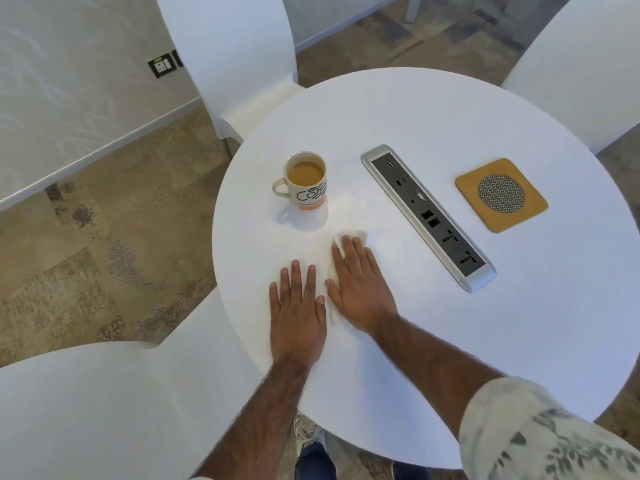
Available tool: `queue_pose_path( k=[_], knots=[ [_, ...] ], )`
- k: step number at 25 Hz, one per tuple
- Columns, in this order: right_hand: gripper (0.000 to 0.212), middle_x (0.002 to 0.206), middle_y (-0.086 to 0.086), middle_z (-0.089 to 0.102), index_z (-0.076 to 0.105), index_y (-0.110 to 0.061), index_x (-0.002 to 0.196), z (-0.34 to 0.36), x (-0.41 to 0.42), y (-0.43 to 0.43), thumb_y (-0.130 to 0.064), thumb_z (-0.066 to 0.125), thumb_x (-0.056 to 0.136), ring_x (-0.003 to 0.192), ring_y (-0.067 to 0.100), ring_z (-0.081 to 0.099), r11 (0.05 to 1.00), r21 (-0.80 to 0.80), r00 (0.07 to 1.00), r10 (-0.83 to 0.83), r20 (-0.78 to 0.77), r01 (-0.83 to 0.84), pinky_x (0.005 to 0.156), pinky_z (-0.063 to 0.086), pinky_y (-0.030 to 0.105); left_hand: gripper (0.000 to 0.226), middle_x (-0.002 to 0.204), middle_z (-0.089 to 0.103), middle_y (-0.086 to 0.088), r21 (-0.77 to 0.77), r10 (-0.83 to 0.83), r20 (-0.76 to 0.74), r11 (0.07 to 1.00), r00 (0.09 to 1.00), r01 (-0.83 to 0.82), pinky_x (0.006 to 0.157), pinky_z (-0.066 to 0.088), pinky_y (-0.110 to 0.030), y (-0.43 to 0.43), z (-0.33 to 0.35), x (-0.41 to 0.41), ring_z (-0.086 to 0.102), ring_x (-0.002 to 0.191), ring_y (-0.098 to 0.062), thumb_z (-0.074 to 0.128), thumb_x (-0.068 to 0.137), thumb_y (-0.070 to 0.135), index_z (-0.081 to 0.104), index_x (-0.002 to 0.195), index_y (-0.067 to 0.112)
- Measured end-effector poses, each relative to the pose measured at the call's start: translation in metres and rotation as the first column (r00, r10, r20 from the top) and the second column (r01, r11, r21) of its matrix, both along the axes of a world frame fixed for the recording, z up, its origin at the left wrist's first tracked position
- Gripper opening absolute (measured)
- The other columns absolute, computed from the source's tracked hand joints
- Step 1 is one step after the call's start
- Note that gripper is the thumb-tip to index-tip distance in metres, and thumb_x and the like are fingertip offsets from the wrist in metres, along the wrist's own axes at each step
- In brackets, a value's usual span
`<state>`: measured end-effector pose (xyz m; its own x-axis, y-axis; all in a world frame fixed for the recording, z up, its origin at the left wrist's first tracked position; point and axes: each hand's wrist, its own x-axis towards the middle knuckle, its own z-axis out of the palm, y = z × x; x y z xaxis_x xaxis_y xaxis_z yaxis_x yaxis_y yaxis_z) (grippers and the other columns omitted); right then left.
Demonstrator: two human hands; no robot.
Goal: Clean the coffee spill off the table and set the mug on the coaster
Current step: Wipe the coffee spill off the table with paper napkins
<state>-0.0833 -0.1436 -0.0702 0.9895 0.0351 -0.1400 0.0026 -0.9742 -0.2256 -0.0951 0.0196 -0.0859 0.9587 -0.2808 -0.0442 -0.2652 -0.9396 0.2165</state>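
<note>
A cream mug (pixel 306 183) with black lettering and an orange base band stands upright on the round white table (pixel 433 109), left of centre, holding milky coffee. A square cork coaster (pixel 464 183) with a round mesh centre lies at the right, with nothing on it. My right hand (pixel 358 284) lies flat, fingers spread, pressing a white tissue (pixel 356 234) onto the tabletop just in front of the mug. My left hand (pixel 299 313) rests flat and empty on the table beside it. No brown spill shows on the white surface.
A long silver power and data socket strip (pixel 427 216) is set in the table between mug and coaster. White chairs stand at the back left (pixel 235 64), back right (pixel 581 71) and near left (pixel 104 410). Patterned carpet lies below.
</note>
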Motion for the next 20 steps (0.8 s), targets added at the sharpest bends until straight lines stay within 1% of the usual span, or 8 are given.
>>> queue_pose_path(
  k=[3, 7, 9, 12, 14, 16, 18, 20],
  knots=[
    [0.068, 0.173, 0.015, 0.013, 0.023, -0.01, 0.163, -0.003, 0.017, -0.014, -0.044, 0.031, 0.106, 0.16, 0.033, 0.008, 0.983, -0.015, 0.983, 0.183, 0.029, -0.183, 0.127, 0.018, 0.054, 0.061, 0.172, 0.003, -0.01, -0.004, -0.006, 0.019, 1.0, 1.0, 0.006, 0.127, 0.01, -0.052, 0.0, -0.002, -0.001, 0.005, 0.159, -0.029, 0.023, 0.107, 0.037, 0.007, 0.164, 0.02],
    [0.069, 0.173, 0.017, 0.008, 0.018, -0.007, 0.164, -0.001, 0.03, -0.031, -0.042, 0.034, 0.106, 0.16, 0.035, 0.004, 0.979, 0.004, 0.979, -0.205, 0.021, 0.205, 0.13, 0.008, 0.051, 0.062, 0.172, 0.002, -0.009, -0.006, 0.005, 0.028, 1.0, 1.0, -0.005, 0.127, 0.01, -0.052, -0.001, -0.002, -0.002, 0.003, 0.159, -0.029, 0.018, 0.106, 0.039, 0.003, 0.164, 0.022],
    [0.067, 0.172, 0.019, 0.011, 0.021, -0.006, 0.163, -0.002, 0.024, -0.026, -0.035, 0.038, 0.105, 0.16, 0.037, 0.008, 0.971, 0.022, 0.97, -0.237, 0.05, 0.236, 0.129, 0.009, 0.048, 0.063, 0.172, 0.003, -0.009, -0.008, -0.004, 0.032, 1.0, 0.999, 0.005, 0.127, 0.009, -0.052, 0.0, -0.004, -0.001, 0.003, 0.159, -0.03, 0.019, 0.106, 0.039, 0.003, 0.164, 0.022],
    [0.06, 0.163, 0.023, 0.036, 0.044, -0.003, 0.153, -0.003, -0.011, -0.021, -0.015, 0.054, 0.095, 0.151, 0.042, 0.034, 0.996, 0.043, 0.982, -0.087, 0.165, 0.081, 0.12, 0.033, 0.051, 0.063, 0.172, 0.005, -0.01, -0.016, -0.015, 0.012, 1.0, 1.0, 0.015, 0.127, 0.009, -0.052, 0.001, -0.001, -0.001, 0.005, 0.159, -0.03, 0.022, 0.105, 0.038, 0.006, 0.164, 0.021],
    [0.053, 0.147, 0.021, 0.056, 0.06, -0.005, 0.138, 0.001, -0.035, -0.028, -0.007, 0.059, 0.085, 0.131, 0.042, 0.056, 1.0, 0.025, 0.97, -0.021, 0.242, 0.016, 0.102, 0.05, 0.048, 0.062, 0.172, 0.006, -0.01, -0.008, 0.004, -0.015, 1.0, 1.0, -0.004, 0.128, 0.007, -0.051, 0.0, 0.003, 0.0, 0.006, 0.158, -0.03, 0.024, 0.105, 0.036, 0.01, 0.164, 0.02],
    [0.042, 0.13, 0.013, 0.065, 0.067, -0.009, 0.124, 0.011, -0.051, -0.036, -0.006, 0.056, 0.083, 0.112, 0.036, 0.063, 0.995, 0.07, 0.96, -0.085, 0.266, 0.069, 0.087, 0.052, 0.043, 0.06, 0.172, 0.005, -0.009, -0.073, 0.003, -0.045, 0.997, 0.999, -0.006, 0.128, 0.004, -0.049, -0.007, 0.008, 0.0, 0.005, 0.159, -0.028, 0.029, 0.106, 0.032, 0.015, 0.163, 0.018],
    [0.031, 0.114, 0.003, 0.069, 0.069, -0.016, 0.113, 0.023, -0.06, -0.042, -0.01, 0.05, 0.088, 0.101, 0.026, 0.063, 0.912, 0.323, 0.931, -0.32, 0.175, 0.252, 0.083, 0.052, 0.038, 0.054, 0.171, 0.013, -0.003, -0.324, -0.094, -0.14, 0.945, 0.986, 0.044, 0.129, 0.008, -0.042, -0.026, 0.02, 0.004, 0.008, 0.158, -0.02, 0.036, 0.108, 0.028, 0.027, 0.16, 0.02],
    [0.021, 0.092, -0.008, 0.069, 0.066, -0.025, 0.091, 0.039, -0.073, -0.053, -0.019, 0.046, 0.093, 0.085, 0.014, 0.063, 0.608, 0.662, 0.837, -0.545, -0.053, 0.438, 0.076, 0.052, 0.036, 0.04, 0.161, 0.04, 0.004, -0.658, -0.197, -0.358, 0.747, 0.913, -0.097, 0.125, 0.024, -0.037, -0.062, 0.046, 0.005, 0.03, 0.152, -0.013, 0.041, 0.108, 0.028, 0.05, 0.148, 0.029]
  ],
)
